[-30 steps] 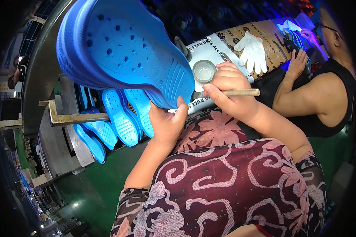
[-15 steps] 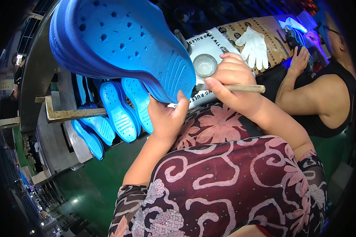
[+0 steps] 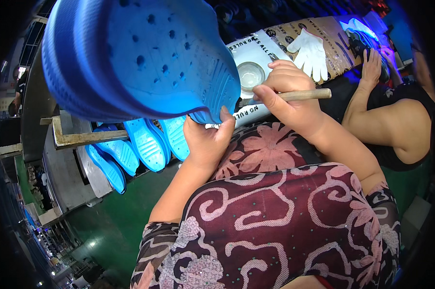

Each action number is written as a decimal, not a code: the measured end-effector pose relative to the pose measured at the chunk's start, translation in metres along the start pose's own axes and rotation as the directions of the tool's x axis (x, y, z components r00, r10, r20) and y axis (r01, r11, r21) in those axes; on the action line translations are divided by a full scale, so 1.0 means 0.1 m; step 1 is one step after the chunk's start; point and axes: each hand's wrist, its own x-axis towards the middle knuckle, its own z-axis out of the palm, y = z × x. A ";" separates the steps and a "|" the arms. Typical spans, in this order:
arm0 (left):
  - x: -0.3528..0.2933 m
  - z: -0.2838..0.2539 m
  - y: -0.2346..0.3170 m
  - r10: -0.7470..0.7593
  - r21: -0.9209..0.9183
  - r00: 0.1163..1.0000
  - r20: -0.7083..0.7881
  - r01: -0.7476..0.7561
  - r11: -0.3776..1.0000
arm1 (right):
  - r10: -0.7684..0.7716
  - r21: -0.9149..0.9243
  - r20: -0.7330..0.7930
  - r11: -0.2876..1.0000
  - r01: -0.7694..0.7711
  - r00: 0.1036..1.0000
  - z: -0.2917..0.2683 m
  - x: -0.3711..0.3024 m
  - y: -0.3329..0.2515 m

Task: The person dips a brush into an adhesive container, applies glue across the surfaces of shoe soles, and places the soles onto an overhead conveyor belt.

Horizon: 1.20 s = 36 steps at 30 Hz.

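Note:
My left hand (image 3: 209, 137) grips the narrow end of a large blue shoe sole (image 3: 179, 62), with the thumb on its edge. Small holes and a ribbed patch mark the sole's inner face, which is tilted toward me. In my right hand (image 3: 289, 86) is a brush (image 3: 308, 95) with a wooden handle, closed in the fingers. The brush's head end lies close to the sole's edge; whether it touches, I cannot tell. A thin metal tip shows beyond the right fingers. Just past that hand stands a round glass jar (image 3: 250, 75) with clear or whitish contents.
Several blue soles (image 3: 147, 144) hang or lean at the left, by a rusty metal bar (image 3: 82, 138). A white glove (image 3: 310, 55) lies on a brown taped sheet (image 3: 330, 36). On the right, a co-worker's arm (image 3: 391, 118) reaches toward items under violet light.
The blue sole has swung left and tilted, so its thick side wall shows more. My left hand turned slightly with it; the right hand and brush shifted a little right.

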 end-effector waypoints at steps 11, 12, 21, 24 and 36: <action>0.02 -0.06 0.06 -0.002 0.128 0.994 0.113 -0.012 0.992 | -0.015 -0.001 0.064 1.000 0.015 0.998 0.02 0.01 -0.02; 0.02 -0.08 0.06 -0.053 0.231 0.988 0.143 0.019 0.973 | -0.012 0.002 0.053 1.000 0.012 0.998 0.01 0.01 -0.01; 0.01 -0.04 -0.04 0.079 0.059 0.992 0.100 -0.085 0.995 | 0.000 0.070 0.040 0.998 -0.002 0.999 0.08 -0.03 -0.04; 0.01 0.01 -0.02 0.025 -0.042 0.999 -0.042 -0.026 0.999 | 0.064 0.055 0.002 0.996 -0.064 0.998 0.03 0.00 -0.04; 0.02 -0.01 -0.02 -0.026 -0.014 0.999 -0.043 0.025 1.000 | 0.282 0.138 -0.019 0.951 -0.277 0.959 -0.06 0.01 -0.11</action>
